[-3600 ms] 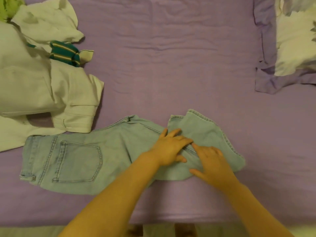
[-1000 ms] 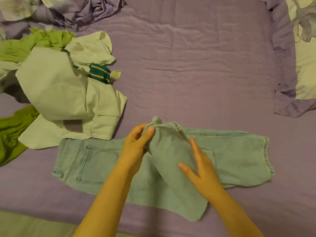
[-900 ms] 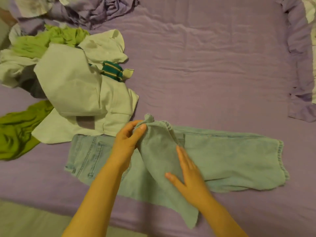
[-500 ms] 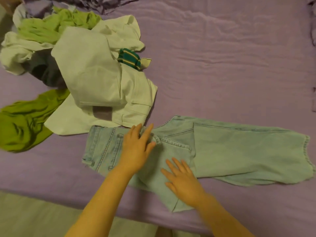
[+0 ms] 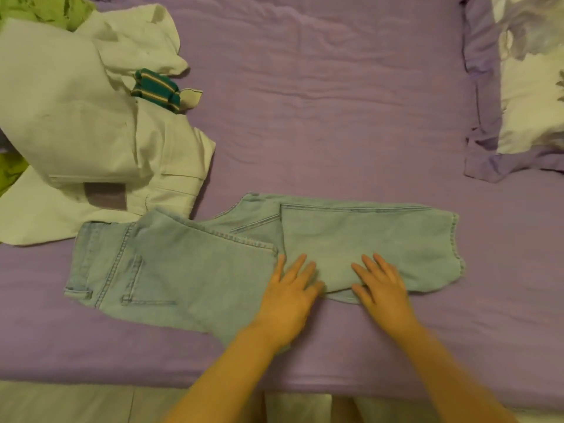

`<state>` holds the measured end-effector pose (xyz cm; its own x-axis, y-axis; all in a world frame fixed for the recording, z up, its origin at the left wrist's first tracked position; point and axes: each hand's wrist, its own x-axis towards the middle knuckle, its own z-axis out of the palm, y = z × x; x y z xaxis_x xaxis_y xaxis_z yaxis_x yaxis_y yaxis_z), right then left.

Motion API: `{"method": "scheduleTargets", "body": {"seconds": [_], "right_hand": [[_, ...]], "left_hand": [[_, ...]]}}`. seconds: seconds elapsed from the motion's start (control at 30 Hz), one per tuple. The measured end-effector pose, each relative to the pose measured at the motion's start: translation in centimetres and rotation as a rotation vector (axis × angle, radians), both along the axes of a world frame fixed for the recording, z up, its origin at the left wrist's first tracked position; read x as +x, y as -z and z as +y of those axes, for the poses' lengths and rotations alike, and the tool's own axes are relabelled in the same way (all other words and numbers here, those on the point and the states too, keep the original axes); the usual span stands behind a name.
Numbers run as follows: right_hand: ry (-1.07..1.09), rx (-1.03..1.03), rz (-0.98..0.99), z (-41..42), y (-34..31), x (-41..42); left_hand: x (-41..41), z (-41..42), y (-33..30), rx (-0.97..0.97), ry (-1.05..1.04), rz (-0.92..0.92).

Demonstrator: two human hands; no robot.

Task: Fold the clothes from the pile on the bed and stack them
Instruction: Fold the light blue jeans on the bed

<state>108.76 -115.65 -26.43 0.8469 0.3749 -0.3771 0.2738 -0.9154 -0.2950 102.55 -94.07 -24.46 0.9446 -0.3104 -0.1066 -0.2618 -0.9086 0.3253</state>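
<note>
Both hands, the left hand (image 5: 288, 296) and right hand (image 5: 381, 288), have slid rightward and now press flat, fingers spread, gripping nothing, on the half-folded jeans (image 5: 213, 264) lying on the bed (image 5: 335, 117) beside the pile (image 5: 76, 117).

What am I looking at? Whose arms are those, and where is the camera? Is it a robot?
No robot here, just a person folding laundry. The camera sits on the person's head and looks down, so you see their own two arms reaching out from the bottom of the picture. The big purple surface is a bed sheet. In the middle lie light blue jeans, partly folded. The left hand and the right hand lie flat on the jeans with straight fingers, pressing the cloth; neither has a grip on anything. At the upper left is the pile still to fold: a white garment, a green striped piece and something bright green. At the upper right is a pillow.
</note>
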Motion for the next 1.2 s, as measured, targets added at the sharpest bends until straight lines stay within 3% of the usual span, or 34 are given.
{"method": "scheduleTargets", "body": {"seconds": [0.23, 0.4, 0.6, 0.83, 1.0, 1.2], "right_hand": [[0.025, -0.115, -0.026, -10.0, 0.4, 4.5], [0.095, -0.101, 0.096, -15.9, 1.6, 9.2], [0.305, 0.294, 0.189, -16.4, 2.9, 12.9], [0.573, 0.509, 0.120, -14.4, 2.6, 13.9], [0.585, 0.531, -0.016, -14.5, 1.0, 15.8], [0.699, 0.678, 0.128, -15.0, 1.7, 12.7]], "left_hand": [[1.5, -11.3, 2.6, -0.115, -0.039, 0.247], [2.9, -15.5, 5.2, 0.081, -0.123, 0.364], [4.4, -14.6, 5.4, 0.032, -0.155, 0.118], [4.1, -14.5, 3.2, -0.397, -0.408, 0.217], [2.0, -14.7, 0.2, -0.680, -0.575, 0.359], [1.5, -16.7, 0.7, -0.745, -0.606, 0.689]]}}
